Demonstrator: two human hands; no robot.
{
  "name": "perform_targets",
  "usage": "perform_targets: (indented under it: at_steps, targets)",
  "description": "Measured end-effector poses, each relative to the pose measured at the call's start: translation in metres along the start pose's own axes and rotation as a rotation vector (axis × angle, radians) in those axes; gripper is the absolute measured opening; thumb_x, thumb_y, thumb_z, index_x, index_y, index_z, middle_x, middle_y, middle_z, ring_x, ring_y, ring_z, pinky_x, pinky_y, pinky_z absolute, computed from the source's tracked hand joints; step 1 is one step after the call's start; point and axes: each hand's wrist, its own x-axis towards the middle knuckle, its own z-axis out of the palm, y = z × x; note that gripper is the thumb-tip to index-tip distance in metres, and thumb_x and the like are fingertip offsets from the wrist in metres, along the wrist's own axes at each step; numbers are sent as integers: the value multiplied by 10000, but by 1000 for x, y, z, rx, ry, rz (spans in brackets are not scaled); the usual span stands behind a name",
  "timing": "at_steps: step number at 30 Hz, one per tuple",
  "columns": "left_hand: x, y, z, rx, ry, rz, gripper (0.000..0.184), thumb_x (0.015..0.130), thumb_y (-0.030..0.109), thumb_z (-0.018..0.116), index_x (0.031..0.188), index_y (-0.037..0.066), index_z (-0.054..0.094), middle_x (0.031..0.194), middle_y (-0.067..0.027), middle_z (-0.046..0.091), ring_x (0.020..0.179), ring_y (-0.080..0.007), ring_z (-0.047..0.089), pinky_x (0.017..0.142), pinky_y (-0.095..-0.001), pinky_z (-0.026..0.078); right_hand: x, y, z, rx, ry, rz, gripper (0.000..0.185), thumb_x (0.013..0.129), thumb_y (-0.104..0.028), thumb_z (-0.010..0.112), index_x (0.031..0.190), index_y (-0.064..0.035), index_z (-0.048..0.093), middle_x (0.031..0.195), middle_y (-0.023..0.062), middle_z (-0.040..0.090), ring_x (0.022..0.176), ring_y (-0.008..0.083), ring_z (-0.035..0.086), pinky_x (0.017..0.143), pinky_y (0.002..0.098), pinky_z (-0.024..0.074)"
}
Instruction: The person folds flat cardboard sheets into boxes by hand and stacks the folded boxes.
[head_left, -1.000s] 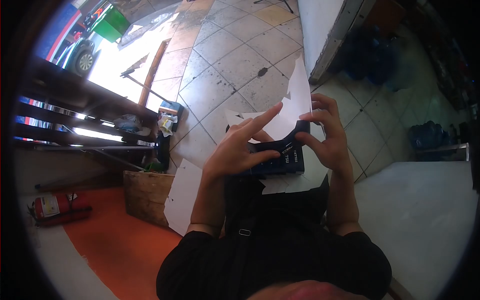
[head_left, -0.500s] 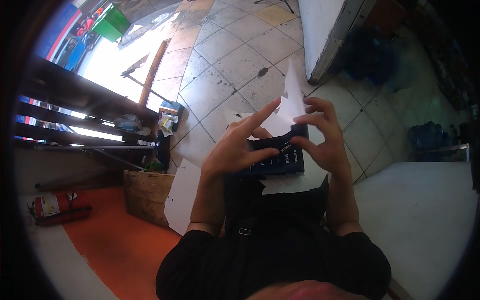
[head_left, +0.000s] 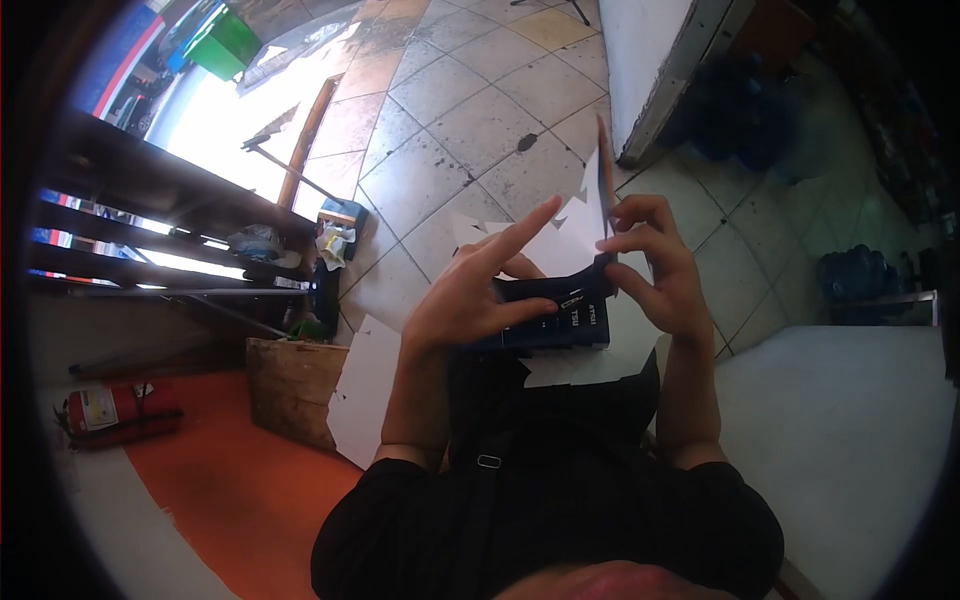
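Observation:
On my lap lies a dark blue stack of printed card with pale lettering, partly covered by my hands. Above it is a folding carton, white inside and dark blue outside, partly folded. My left hand grips its near left edge, thumb on the blue side and index finger stretched out over the white inside. At the right, my right hand pinches the base of a tall upright flap between thumb and fingers. White cut card sheets spread beneath the stack.
A wooden box with white card leaning on it stands left of me. Farther left is a red fire extinguisher. A white surface lies to my right. Ahead are floor tiles and a door edge.
The upright flap has turned more edge-on and shifted slightly right, with my right hand moving along with it. My left hand stays nearly in place.

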Motion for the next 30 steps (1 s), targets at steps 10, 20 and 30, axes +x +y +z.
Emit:
perform_targets:
  at_steps: [10, 20, 30]
  targets:
    - [0, 7, -3, -9, -36, -81, 1013, 692, 64, 805, 1555, 135, 278, 843, -139, 739, 808, -247, 733, 885, -353, 516, -4, -8, 22, -245, 92, -122, 240, 701, -9, 797, 907, -103, 719, 1116, 89, 471, 1041, 227, 509, 776, 311, 447]
    - [2, 13, -4, -37, 23, -125, 988, 715, 19, 756, 1557, 109, 248, 1023, -153, 732, 832, -237, 734, 771, -335, 545, -1, -32, 31, -453, -62, -195, 628, 637, -122, 848, 1233, -111, 651, 1185, 35, 601, 931, 241, 515, 806, 351, 479]
    - [4, -16, 10, 225, 398, 186, 970, 767, 362, 814, 1514, 25, 294, 1316, -159, 591, 1198, -302, 568, 1120, -452, 279, -4, -25, 27, -501, 58, -296, 713, 541, -112, 876, 1209, -89, 629, 1122, 73, 640, 872, 261, 563, 803, 363, 488]
